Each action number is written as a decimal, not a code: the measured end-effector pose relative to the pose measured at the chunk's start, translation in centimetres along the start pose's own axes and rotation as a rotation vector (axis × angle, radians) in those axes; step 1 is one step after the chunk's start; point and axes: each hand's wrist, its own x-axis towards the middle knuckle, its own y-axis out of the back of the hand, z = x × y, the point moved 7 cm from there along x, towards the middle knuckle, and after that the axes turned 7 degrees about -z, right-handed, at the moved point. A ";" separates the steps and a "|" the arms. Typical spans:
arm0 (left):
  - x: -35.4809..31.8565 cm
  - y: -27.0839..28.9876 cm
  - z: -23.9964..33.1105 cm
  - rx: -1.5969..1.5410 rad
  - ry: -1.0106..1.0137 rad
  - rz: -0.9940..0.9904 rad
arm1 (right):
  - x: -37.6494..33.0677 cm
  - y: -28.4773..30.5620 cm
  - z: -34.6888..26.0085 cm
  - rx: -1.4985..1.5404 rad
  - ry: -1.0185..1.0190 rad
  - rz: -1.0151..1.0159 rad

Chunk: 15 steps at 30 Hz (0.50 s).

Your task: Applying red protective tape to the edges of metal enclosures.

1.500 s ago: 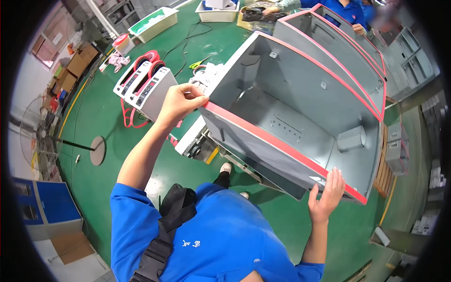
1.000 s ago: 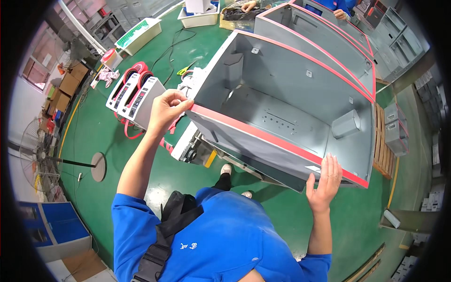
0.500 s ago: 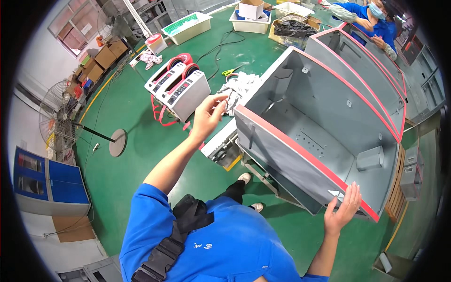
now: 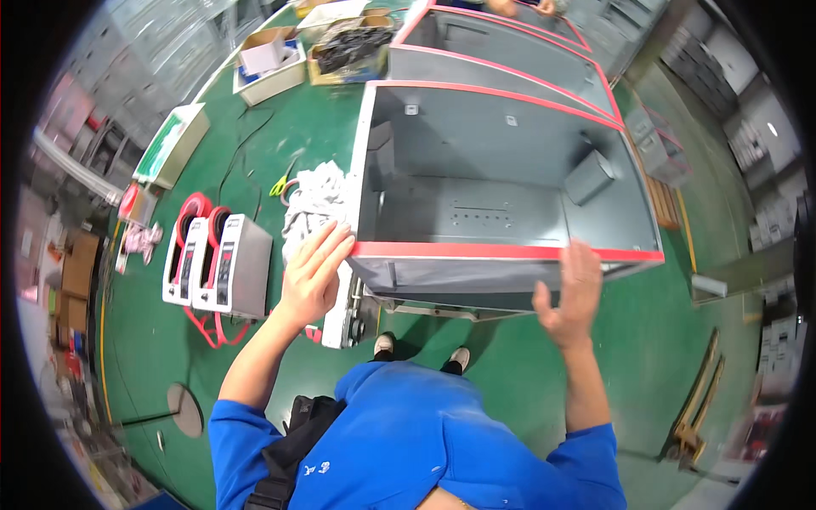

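The grey metal cabinet [image 4: 493,276] is being presented open side up, directly before the body, its rim being lined by a red strip [image 4: 459,251]. The left hand [image 4: 310,285] is being held at the near left corner, fingers extended and close together; whether pressure is being applied cannot be told. The right hand [image 4: 574,297] is being held at the strip's right portion, fingers straight, thumb spread. Beside the cabinet, a white cloth [image 4: 319,195] is being seen bunched.

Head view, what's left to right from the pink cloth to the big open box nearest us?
Pink cloth → white tape dispensers → left hand → open grey box. Right hand overlaps the box, so unranked.
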 end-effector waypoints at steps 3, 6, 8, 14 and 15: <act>0.8 -0.9 0.8 0.008 -0.165 -0.126 | 2.0 -1.3 -4.4 0.016 -0.023 0.017; 0.7 -1.3 0.8 -0.133 -0.167 -0.114 | 2.5 -2.5 -5.6 -0.029 -0.079 -0.002; 0.7 -1.3 0.4 -0.187 -0.178 -0.126 | 2.1 -3.0 -5.5 -0.070 -0.087 -0.011; 1.1 0.4 0.0 -0.330 -0.255 -0.112 | 4.4 -1.8 -11.5 0.133 -0.079 0.005; 1.5 0.1 0.3 -0.308 -0.271 -0.151 | 5.4 -2.2 -13.6 0.153 -0.014 -0.015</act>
